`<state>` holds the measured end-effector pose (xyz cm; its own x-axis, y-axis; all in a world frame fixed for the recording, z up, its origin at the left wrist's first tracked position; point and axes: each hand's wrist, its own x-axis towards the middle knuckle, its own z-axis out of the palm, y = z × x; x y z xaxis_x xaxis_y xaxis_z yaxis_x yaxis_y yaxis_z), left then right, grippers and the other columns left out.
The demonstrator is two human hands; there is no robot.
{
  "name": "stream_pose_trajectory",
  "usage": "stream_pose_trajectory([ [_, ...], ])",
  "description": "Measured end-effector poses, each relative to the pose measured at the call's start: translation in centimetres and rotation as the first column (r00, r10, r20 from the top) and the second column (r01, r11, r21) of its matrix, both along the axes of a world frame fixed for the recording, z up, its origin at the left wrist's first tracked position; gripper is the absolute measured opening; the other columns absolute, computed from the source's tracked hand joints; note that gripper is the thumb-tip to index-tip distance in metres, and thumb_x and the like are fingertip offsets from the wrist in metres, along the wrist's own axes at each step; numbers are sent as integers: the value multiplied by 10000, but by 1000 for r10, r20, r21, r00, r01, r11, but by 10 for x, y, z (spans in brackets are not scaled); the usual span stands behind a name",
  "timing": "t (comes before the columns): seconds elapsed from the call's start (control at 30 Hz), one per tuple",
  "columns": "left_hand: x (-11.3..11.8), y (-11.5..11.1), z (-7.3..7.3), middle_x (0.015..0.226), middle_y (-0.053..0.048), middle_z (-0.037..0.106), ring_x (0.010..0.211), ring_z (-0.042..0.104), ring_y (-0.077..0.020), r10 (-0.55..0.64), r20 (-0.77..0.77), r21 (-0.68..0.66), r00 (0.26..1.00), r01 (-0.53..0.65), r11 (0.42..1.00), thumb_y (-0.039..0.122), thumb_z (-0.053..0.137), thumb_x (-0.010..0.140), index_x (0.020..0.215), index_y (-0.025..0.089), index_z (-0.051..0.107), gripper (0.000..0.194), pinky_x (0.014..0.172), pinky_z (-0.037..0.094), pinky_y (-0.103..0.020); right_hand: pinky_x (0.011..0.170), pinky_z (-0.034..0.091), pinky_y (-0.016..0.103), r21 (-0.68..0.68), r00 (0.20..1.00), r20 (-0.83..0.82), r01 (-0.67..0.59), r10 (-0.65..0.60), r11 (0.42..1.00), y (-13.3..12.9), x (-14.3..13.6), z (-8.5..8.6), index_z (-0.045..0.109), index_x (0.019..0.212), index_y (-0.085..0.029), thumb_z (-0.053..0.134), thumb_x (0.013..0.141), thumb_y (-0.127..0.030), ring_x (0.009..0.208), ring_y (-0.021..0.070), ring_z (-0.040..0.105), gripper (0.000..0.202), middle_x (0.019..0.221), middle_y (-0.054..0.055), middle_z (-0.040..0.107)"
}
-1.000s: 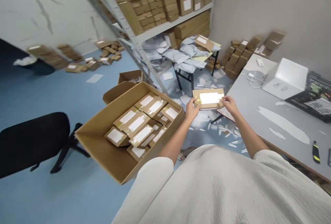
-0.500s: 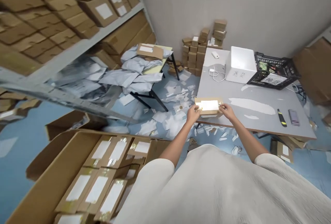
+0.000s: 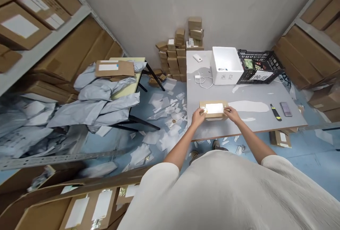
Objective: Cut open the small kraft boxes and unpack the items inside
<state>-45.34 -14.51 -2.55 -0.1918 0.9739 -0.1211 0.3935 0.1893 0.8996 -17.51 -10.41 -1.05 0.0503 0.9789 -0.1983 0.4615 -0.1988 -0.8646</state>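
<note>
Left hand (image 3: 198, 117) and right hand (image 3: 232, 114) clamp the carton (image 3: 214, 108) by its ends near the tabletop (image 3: 255, 93)'s front-left corner; I'd hold it level.

Open strip of counter (image 3: 262, 120) between box (image 3: 215, 114) and knife (image 3: 275, 112); white bin (image 3: 227, 78), black crate (image 3: 246, 76) block behind.

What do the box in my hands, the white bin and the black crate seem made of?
The box: matte cardboard, judging by its brown faces and carton shape. The white bin: smooth foam or plastic; its plain, even walls don't settle which. The black crate: probably moulded plastic, from its latticed walls; finish hard to tell.
</note>
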Motion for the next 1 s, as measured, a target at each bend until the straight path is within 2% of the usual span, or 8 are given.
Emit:
stream_pose_trajectory([
  [0.27, 45, 51, 2, 1217, -55, 776, 1220, 715, -256, 25, -46, 13, 999, -24, 1000, 112, 666, 807, 961, 242, 739, 215, 1185, 491, -442, 878, 571, 413, -10, 999, -6, -45, 45, 999, 61, 34, -2, 749, 915, -260, 736, 681, -518, 998, 289, 684, 349, 1098, 78, 796],
  [0.4, 69, 64, -1, 1208, -57, 769, 1241, 707, -271, 44, -80, -8, 996, -45, 999, 95, 655, 817, 961, 248, 727, 222, 1218, 455, -462, 885, 571, 422, -43, 998, 14, -68, 69, 997, 82, 52, -3, 744, 924, -264, 730, 694, -493, 974, 287, 689, 325, 1080, 69, 794],
  [0.57, 86, 73, -10, 1255, -75, 749, 1271, 693, -287, 39, -112, -54, 993, -45, 998, 108, 652, 814, 979, 249, 708, 224, 1228, 447, -479, 960, 568, 458, -85, 992, 30, -121, 124, 989, 94, 71, -8, 749, 980, -261, 707, 733, -453, 1046, 301, 695, 316, 1145, 76, 789],
  [0.7, 90, 75, -16, 1391, -113, 702, 1461, 583, -328, 109, -124, -84, 986, -120, 989, 128, 677, 796, 1064, 255, 700, 298, 1278, 401, -512, 1078, 534, 525, -36, 988, 40, -146, 147, 989, 101, 78, -16, 753, 1009, -261, 686, 756, -418, 1192, 336, 673, 306, 1229, 98, 763],
  [0.8, 88, 70, -18, 1555, -149, 604, 1600, 440, -349, 167, -118, -117, 979, -181, 976, 131, 701, 799, 1138, 253, 693, 361, 1316, 355, -518, 1227, 419, 576, 79, 983, 99, -162, 154, 984, 105, 75, -21, 759, 1010, -261, 668, 769, -357, 1406, 368, 568, 275, 1343, 129, 717],
  [0.9, 82, 57, -20, 1627, -156, 541, 1630, 402, -341, 199, -118, -126, 973, -214, 969, 135, 691, 828, 1188, 250, 685, 378, 1336, 331, -515, 1282, 351, 581, 167, 969, 126, -232, 213, 958, 103, 61, -23, 762, 1057, -263, 637, 829, -342, 1510, 363, 484, 272, 1430, 144, 676],
  [1.0, 72, 38, -21, 1624, -148, 543, 1621, 417, -345, 241, -115, -126, 964, -255, 959, 155, 693, 847, 1201, 259, 682, 369, 1342, 318, -533, 1287, 349, 577, 200, 943, 132, -328, 306, 923, 96, 38, -21, 763, 1087, -267, 620, 875, -348, 1506, 357, 495, 269, 1474, 140, 655],
])
